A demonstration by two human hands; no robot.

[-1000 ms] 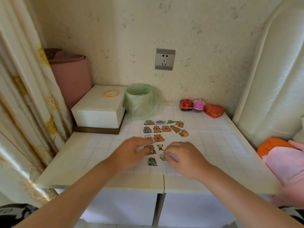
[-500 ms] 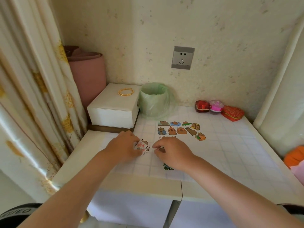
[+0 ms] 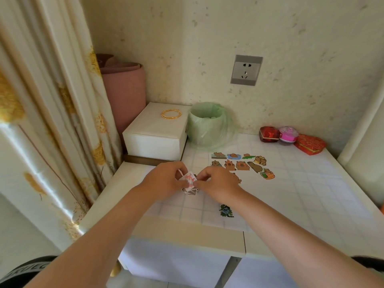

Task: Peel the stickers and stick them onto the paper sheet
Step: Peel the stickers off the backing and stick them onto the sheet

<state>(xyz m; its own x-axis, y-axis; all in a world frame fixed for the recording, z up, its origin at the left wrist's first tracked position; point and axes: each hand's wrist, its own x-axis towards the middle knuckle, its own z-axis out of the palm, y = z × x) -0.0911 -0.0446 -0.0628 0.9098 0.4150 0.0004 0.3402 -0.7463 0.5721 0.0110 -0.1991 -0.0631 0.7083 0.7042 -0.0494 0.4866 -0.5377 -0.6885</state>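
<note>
— What does the sticker bunch (image 3: 188, 180) look like?
— Small, with white edges. The top one is pink and red.
— Where is it?
— Over the table (image 3: 311, 204), between both hands. The left hand (image 3: 164, 181) curls round its left side. The right hand (image 3: 218, 181) pinches its right edge.
— And the paper sheet (image 3: 247, 196)?
— Flat, partly behind the right hand, with brown animal stickers (image 3: 241, 165) on it.

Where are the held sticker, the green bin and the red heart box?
held sticker (image 3: 188, 178), head view, its pink printed face.
green bin (image 3: 207, 127), head view, its front wall.
red heart box (image 3: 310, 143), head view, its lid.
</note>
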